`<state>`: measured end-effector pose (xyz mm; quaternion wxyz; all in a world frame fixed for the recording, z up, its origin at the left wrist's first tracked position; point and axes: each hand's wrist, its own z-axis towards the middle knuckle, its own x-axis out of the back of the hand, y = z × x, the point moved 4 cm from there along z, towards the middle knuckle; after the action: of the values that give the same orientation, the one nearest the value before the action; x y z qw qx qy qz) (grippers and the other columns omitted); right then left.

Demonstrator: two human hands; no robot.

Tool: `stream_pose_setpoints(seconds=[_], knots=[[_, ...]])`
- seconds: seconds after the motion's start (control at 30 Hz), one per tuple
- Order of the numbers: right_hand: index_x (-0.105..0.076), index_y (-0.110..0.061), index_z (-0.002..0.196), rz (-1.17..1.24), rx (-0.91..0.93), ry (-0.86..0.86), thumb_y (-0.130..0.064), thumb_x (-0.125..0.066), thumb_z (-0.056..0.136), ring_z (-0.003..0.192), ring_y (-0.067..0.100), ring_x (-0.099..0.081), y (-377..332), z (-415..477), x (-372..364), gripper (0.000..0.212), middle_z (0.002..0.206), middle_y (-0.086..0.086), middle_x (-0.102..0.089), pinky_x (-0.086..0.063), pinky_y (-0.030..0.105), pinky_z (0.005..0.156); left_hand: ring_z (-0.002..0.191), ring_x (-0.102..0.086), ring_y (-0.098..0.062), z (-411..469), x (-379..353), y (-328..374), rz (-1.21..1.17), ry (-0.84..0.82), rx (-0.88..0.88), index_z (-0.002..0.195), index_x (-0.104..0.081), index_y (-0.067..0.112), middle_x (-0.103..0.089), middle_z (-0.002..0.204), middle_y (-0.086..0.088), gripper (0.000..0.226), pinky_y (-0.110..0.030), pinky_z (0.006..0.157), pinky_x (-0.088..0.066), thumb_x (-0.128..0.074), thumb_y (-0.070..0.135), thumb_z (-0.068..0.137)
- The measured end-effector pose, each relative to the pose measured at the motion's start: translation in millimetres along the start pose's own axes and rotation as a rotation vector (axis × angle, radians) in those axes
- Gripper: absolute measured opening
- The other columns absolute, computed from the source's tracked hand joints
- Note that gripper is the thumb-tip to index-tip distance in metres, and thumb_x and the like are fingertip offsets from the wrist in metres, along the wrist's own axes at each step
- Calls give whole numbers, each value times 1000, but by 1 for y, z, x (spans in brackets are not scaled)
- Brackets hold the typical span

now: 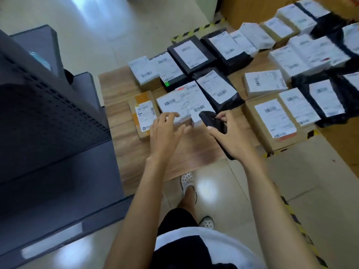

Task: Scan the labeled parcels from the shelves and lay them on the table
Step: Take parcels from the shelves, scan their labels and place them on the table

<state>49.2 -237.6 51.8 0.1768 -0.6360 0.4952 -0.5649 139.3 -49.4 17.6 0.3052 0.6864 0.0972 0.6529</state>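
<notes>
The white parcel [184, 102] is lying flat on the wooden desk [120, 136], close to the near edge. Its long side is running from left to right, and the right end is sitting a little nearer to the person. A big white label is facing up and covering almost the whole top. The label is showing one barcode near the left end, one near the right end, and a red mark at the far edge. The small writing is too blurry to read. The left hand [165, 131] is gripping the near left edge of the parcel, with bent fingers on top and the thumb against the side. The right hand [231, 136] is curling round a long black thing [210, 120] that is pointing away and to the left, with its tip at the parcel's near right corner. I cannot tell what this black thing is. A small brown box [144, 115] with orange tape and a white label is sitting just beside the parcel on the left. A black bag parcel [223, 94] with a white barcode label is lying just behind it on the right. A grey cabinet [48, 113] is standing to the left of the desk.
</notes>
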Motion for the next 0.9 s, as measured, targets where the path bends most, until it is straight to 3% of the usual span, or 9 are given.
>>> stream_pose_setpoints(seconds=[0.1,0.2,0.3,0.47,0.57,0.73,0.9], knots=[[-43,-27,119,-72,30,-66,-45,-65,91,109,18,-54,-25,52,-8,40,120,-7,-51,-43,37,87,130,-43,-28,36,-4,-27,77,-25,128,133,-52,27,-42,145,-1,45,-47,102,-39,-64,29,89],[-44,-26,119,-130,54,-90,-42,-65,92,107,20,-56,-50,95,-14,37,121,-6,-55,-42,35,85,149,-3,-33,59,-16,-55,150,-180,241,151,-24,36,4,163,-4,80,-59,116,-14,-71,37,86],[-43,-30,118,-170,73,-133,-45,-64,92,107,24,-59,-68,129,-26,36,128,-4,-58,-45,39,86,146,27,-35,69,-27,-81,82,-332,368,155,0,44,27,160,0,108,-67,111,9,-76,51,78],[-45,-30,119,-197,84,-238,-43,-66,92,111,20,-53,-83,158,-46,37,126,-7,-54,-41,37,90,136,43,-40,72,-37,-114,-7,-437,504,152,12,50,45,152,2,131,-77,105,11,-87,42,66],[-46,-25,123,-227,104,-286,-39,-66,93,102,15,-46,-90,173,-53,38,119,-10,-50,-32,30,83,136,43,-40,76,-42,-118,-36,-376,512,151,9,52,44,153,4,127,-78,104,9,-87,36,69],[-45,-28,119,-246,144,-368,-39,-66,92,100,19,-55,-93,189,-60,36,119,-10,-54,-37,32,80,141,34,-44,84,-57,-116,-11,-277,603,149,9,57,39,156,6,119,-78,107,1,-82,37,76],[-44,-30,114,-307,207,-462,-44,-66,91,94,22,-61,-86,191,-50,35,121,-10,-55,-47,35,80,143,-3,-49,70,-58,-108,-9,-150,730,151,-1,54,23,159,-2,121,-74,108,-21,-87,35,69]])
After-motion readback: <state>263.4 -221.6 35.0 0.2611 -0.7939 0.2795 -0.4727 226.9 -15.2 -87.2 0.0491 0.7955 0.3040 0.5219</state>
